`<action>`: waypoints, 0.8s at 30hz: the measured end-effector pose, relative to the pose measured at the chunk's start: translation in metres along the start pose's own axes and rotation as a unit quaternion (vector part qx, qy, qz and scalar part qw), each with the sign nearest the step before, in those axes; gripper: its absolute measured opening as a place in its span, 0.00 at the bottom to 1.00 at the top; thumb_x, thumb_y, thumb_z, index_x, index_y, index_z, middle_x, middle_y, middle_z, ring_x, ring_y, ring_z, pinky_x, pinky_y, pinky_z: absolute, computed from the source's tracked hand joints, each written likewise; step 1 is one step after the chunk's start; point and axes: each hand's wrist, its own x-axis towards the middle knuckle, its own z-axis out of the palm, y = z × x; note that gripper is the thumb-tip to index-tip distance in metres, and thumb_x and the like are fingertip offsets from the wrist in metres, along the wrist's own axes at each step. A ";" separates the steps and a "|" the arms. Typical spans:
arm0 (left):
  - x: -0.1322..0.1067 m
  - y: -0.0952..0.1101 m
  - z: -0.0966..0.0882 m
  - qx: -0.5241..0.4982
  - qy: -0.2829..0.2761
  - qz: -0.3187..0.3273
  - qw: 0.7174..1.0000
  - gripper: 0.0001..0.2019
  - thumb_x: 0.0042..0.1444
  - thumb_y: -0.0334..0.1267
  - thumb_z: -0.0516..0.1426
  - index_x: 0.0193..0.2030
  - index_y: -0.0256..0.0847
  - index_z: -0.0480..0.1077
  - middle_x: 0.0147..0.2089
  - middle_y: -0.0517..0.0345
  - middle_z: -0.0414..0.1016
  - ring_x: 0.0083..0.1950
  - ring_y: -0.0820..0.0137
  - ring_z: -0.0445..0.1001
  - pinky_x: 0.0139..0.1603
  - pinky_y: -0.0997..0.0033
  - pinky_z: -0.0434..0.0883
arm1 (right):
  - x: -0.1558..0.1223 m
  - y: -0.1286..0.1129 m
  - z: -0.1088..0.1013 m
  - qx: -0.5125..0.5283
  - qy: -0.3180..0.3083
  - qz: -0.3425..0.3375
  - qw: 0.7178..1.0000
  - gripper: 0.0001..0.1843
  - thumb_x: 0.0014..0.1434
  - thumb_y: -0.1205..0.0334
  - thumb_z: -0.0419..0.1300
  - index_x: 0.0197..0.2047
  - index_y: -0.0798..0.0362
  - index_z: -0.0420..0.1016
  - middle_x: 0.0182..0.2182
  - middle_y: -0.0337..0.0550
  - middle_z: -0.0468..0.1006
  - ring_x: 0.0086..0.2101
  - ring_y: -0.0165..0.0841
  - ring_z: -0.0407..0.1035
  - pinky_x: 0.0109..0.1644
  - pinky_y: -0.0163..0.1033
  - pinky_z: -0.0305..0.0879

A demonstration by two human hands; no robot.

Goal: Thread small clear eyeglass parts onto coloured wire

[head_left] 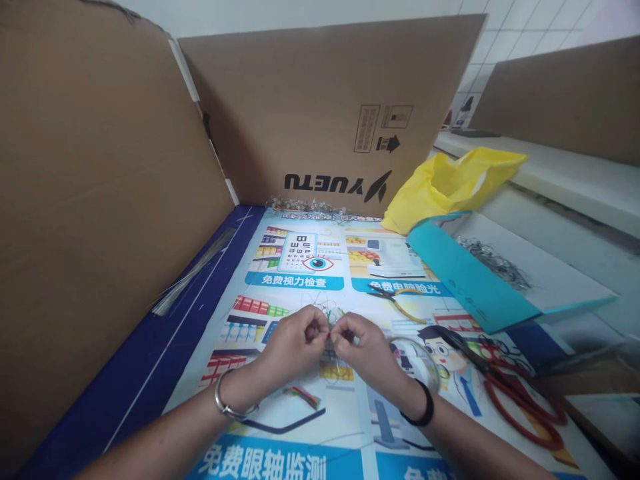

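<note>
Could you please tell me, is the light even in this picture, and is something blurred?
Head view: uneven light, the large brown cardboard panel at left darker than the white tiled wall at upper right; head view: soft overall, the thin silvery wires by the left hand and right hand hard to separate; head view: pale haze in the top right corner.

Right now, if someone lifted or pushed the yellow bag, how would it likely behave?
The yellow bag would probably flop and change shape, since its sides sag in loose folds. It looks light for its size, given its thin-looking material, though I can't tell what it contains. Pushed, it would likely crumple rather than roll, as it already lies slumped.
</note>
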 end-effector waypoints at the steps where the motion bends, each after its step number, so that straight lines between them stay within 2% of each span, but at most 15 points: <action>1: 0.001 0.000 -0.001 -0.026 -0.010 -0.025 0.999 0.05 0.45 0.26 0.53 0.29 0.39 0.66 0.23 0.66 0.65 0.24 0.77 0.62 0.25 0.77 0.60 | 0.000 0.001 0.000 -0.008 0.002 -0.010 1.000 0.06 0.46 0.70 0.53 0.21 0.53 0.66 0.20 0.35 0.66 0.23 0.27 0.61 0.28 0.32 0.58; 4: 0.005 -0.003 -0.002 -0.143 -0.050 -0.084 0.985 0.03 0.44 0.28 0.55 0.27 0.38 0.65 0.24 0.66 0.65 0.24 0.78 0.62 0.26 0.77 0.60 | 0.000 0.001 0.000 -0.020 -0.004 -0.033 0.999 0.06 0.45 0.72 0.53 0.21 0.53 0.66 0.20 0.35 0.66 0.23 0.27 0.61 0.28 0.32 0.58; 7: 0.008 -0.009 -0.003 -0.287 -0.085 -0.117 0.947 0.04 0.44 0.29 0.57 0.28 0.38 0.64 0.25 0.64 0.67 0.25 0.78 0.64 0.27 0.76 0.61 | 0.000 -0.002 -0.001 -0.010 -0.015 -0.042 0.999 0.07 0.45 0.73 0.53 0.22 0.53 0.66 0.21 0.36 0.67 0.24 0.27 0.61 0.28 0.31 0.58; 10: 0.009 -0.012 -0.003 -0.355 -0.100 -0.147 0.918 0.06 0.43 0.29 0.58 0.29 0.38 0.65 0.24 0.64 0.67 0.23 0.79 0.63 0.25 0.77 0.60 | 0.001 -0.004 -0.003 0.008 -0.025 -0.037 0.999 0.07 0.45 0.73 0.53 0.21 0.53 0.67 0.21 0.36 0.68 0.24 0.27 0.61 0.29 0.32 0.59; 16: 0.010 -0.012 -0.004 -0.309 -0.086 -0.125 0.939 0.06 0.44 0.30 0.58 0.30 0.37 0.64 0.26 0.63 0.69 0.25 0.79 0.65 0.26 0.77 0.61 | 0.004 -0.003 -0.004 0.031 -0.039 -0.002 0.999 0.05 0.47 0.69 0.53 0.22 0.53 0.67 0.20 0.35 0.67 0.23 0.27 0.62 0.28 0.32 0.59; 24: 0.010 -0.015 -0.002 -0.256 -0.072 -0.101 0.959 0.04 0.45 0.30 0.57 0.28 0.38 0.64 0.26 0.62 0.69 0.25 0.78 0.64 0.26 0.76 0.62 | 0.004 -0.001 -0.005 0.014 -0.040 -0.022 0.999 0.06 0.49 0.69 0.55 0.22 0.53 0.68 0.21 0.35 0.68 0.24 0.27 0.63 0.29 0.32 0.59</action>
